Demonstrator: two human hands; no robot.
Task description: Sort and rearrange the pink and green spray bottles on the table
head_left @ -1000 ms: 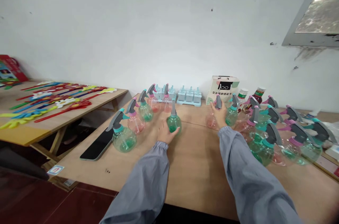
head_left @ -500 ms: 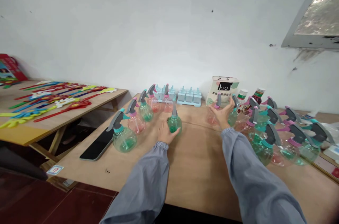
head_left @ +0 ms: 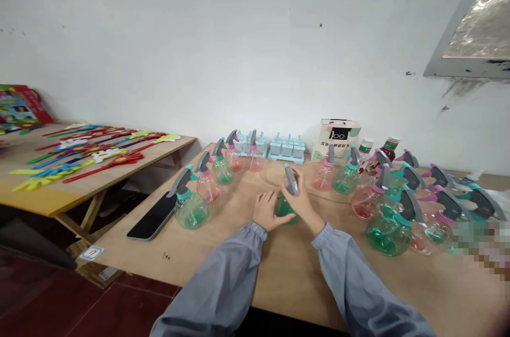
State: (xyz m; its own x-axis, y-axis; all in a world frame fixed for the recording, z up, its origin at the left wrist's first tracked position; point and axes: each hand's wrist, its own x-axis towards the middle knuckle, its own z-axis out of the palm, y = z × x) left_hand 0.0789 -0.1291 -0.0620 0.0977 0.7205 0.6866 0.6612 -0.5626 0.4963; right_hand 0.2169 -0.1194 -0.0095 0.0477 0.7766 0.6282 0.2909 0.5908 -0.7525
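A round green spray bottle [head_left: 284,211] with a grey trigger head stands near the middle of the table, between my hands. My left hand [head_left: 270,210] is curved round the left and front of its body. Round the trigger head on the right side, my right hand [head_left: 300,200] has its fingers closed. Behind and to the right stand a pink spray bottle [head_left: 322,177] and a green spray bottle [head_left: 345,179], neither of them touched. On the left is a row of pink and green spray bottles, a clear green one [head_left: 192,212] closest to me.
Several more spray bottles [head_left: 388,236] crowd the right side. Pale blue ice-pop moulds [head_left: 287,149] and a printed carton [head_left: 333,140] stand by the wall. A black phone [head_left: 152,218] lies at the left. Colourful hand-shaped clappers [head_left: 115,162] cover another table.
My left hand has brought the green bottle to the right and nearer. My right hand has left the pink bottle at the back and moved left onto the green bottle's trigger head.
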